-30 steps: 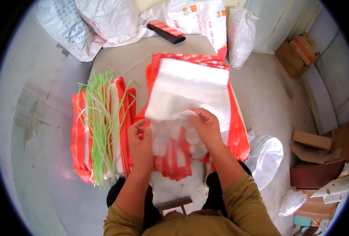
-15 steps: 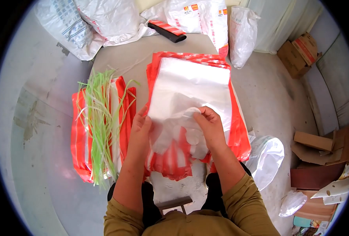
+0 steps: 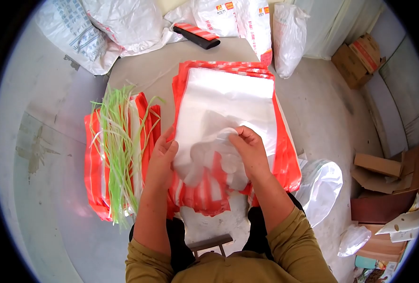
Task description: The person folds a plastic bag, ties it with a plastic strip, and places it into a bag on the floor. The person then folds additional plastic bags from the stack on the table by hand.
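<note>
Our hands, in the head view, are over the near half of a stack on the surface [image 3: 146, 62]. With the right hand [image 3: 247, 144] we have thumb and fingers closed in a pinch on the upper edge of a clear film [image 3: 213, 162]. Our left hand [image 3: 162, 158] is loosely curled at the stack's left edge, thumb uppermost; the fingertips are partly hidden, so we cannot tell whether they grip anything.

The film is in front of us, between our hands, its near part over red-and-white plastic [image 3: 202, 198] that hangs past the surface's near edge. Beyond it lies a flat white sheet [image 3: 228, 89], on top of red bags [image 3: 289, 162] that show around its sides. To the left, and apart from the stack, green strips [image 3: 117, 151] lie across a red striped bundle [image 3: 94, 165].

We judge the film to be very light, limp and rather slippery, likely to cling to its neighbours and crease or stretch if tugged hard. The free upper edge or a corner looks the best place for us to hold, with a fingertip pinch on each side.
</note>
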`<state>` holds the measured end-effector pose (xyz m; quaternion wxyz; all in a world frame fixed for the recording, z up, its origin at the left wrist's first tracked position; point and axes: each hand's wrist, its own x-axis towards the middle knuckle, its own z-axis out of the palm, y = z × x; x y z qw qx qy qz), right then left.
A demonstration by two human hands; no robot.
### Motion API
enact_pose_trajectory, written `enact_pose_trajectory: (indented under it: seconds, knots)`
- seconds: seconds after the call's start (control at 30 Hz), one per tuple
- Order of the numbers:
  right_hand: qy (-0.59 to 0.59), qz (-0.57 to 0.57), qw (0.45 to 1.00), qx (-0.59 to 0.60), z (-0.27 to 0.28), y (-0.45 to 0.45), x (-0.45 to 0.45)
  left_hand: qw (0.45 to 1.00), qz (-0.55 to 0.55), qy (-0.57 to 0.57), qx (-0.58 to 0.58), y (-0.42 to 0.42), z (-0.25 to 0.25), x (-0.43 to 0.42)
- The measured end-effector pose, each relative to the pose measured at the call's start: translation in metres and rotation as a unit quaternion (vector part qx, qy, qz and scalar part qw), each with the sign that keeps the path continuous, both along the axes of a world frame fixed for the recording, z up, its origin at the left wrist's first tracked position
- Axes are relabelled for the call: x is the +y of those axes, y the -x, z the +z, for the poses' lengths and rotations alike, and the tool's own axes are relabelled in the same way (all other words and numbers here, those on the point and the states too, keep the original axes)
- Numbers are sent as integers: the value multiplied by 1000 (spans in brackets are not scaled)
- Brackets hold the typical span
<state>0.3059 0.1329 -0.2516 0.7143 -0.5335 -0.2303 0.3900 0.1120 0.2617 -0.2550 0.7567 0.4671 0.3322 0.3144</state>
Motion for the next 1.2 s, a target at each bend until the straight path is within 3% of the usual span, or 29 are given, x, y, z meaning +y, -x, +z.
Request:
enact_pose_trajectory:
  seconds: [0.13,0.33,0.6,0.7,0.8,0.87,0.93,1.0,1.2]
  knots:
    - [7,-3,1000,3,6,3,0,999,-22,-20,-32,2,2,2]
    - [8,2,1000,-6,1,3,0,998,31,-27,-47,6,0,7]
    - [40,18,998,-53,-1,4,-2,998,-44,-30,45,22,1,7]
    - [117,49,983,-133,-3,4,-5,994,-66,-41,81,24,7,4]
    - [132,63,880,-453,-10,3,-8,991,-83,-45,90,28,5,6]
    - [98,102,848,-511,-1,2,-13,992,-87,-40,81,31,3,7]
    - [81,111,877,-460,4,3,-16,994,-81,-34,67,32,3,6]
    - [80,89,949,-293,4,4,-16,994,-75,-41,75,33,5,5]
    - [79,145,945,-284,8,11,-11,993,-62,-65,80,32,15,0]
